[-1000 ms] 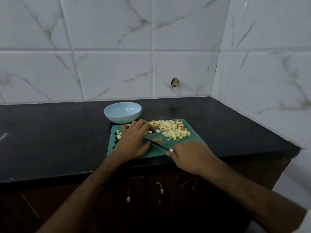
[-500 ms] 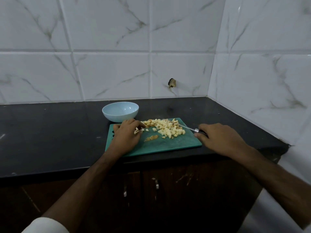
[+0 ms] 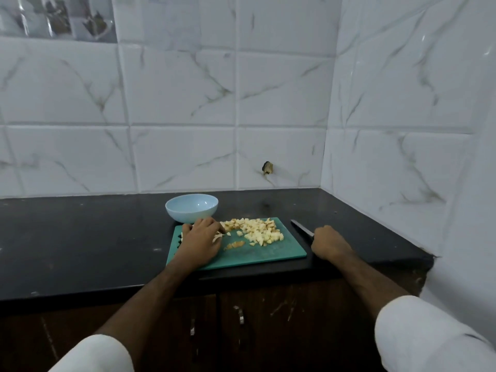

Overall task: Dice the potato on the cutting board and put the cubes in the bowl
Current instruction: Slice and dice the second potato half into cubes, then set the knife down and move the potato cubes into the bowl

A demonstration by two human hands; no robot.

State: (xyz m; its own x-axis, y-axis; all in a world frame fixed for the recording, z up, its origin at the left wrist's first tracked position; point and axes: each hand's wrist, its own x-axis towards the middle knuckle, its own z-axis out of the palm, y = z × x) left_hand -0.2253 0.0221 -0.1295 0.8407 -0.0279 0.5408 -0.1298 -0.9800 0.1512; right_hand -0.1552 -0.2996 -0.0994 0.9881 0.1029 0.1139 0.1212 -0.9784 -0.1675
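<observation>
Left hand (image 3: 200,237) lies palm down on the left part of the board (image 3: 257,255), fingers loosely bent over a few cubes (image 3: 255,232) at the heap's left edge. It touches them, but I cannot tell whether it holds any. Right hand (image 3: 328,242) is on the worktop (image 3: 80,237) just right of the board, fingers curled round the handle of the knife (image 3: 302,229). The blade points away and to the left, low over or on the worktop beside the board's right edge, apart from the cubes.

The potato is already diced. The pale cubes sit in a loose heap on the far half of the green board, some strays nearer the middle. A small brownish scrap (image 3: 234,244) lies on the board in front of the heap. The light blue bowl (image 3: 191,208) stands upright on the worktop just behind the board's far left corner, near the left hand.

The board lies close to the front edge of the black worktop. White marbled tiles (image 3: 188,103) behind and to the right. White sleeves (image 3: 429,339) low in the view.
</observation>
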